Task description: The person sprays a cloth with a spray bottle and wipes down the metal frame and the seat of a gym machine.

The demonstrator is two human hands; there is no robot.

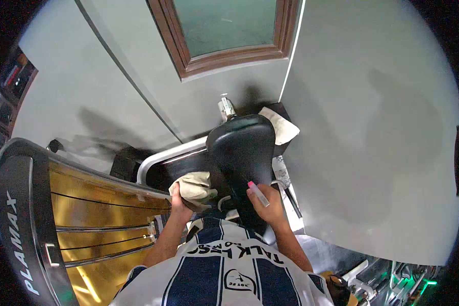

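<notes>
Below the brown-framed window [228,30], against the grey wall [372,153], stands a black padded seat [242,145] on a gym machine with a white tubular frame [160,157].

Left hand [179,201]: fingers clenched around a crumpled beige cloth [195,184], which is pressed at the seat's left edge, just beside the frame tube. Forearm rises from the striped shirt [224,275], wrist roughly straight, knuckles toward the seat.

Right hand [270,206]: fingers closed around a small clear bottle with a pink cap [258,194], cap pointing up and left toward the seat. Hand sits at the seat's near right edge; whether it touches the pad cannot be told. Elbow bent, forearm angled inward.

Judgement on technique: wiping looks to be the step in hand. Keep the cloth flat and bunched enough to give firm contact, work across the pad in overlapping strokes, follow the curved edges, and keep the bottle aimed away from the cloth hand.

A second pale cloth [283,127] lies beyond the seat. Gold panel with black "PLAMAX" frame [23,224] stands at left.
</notes>
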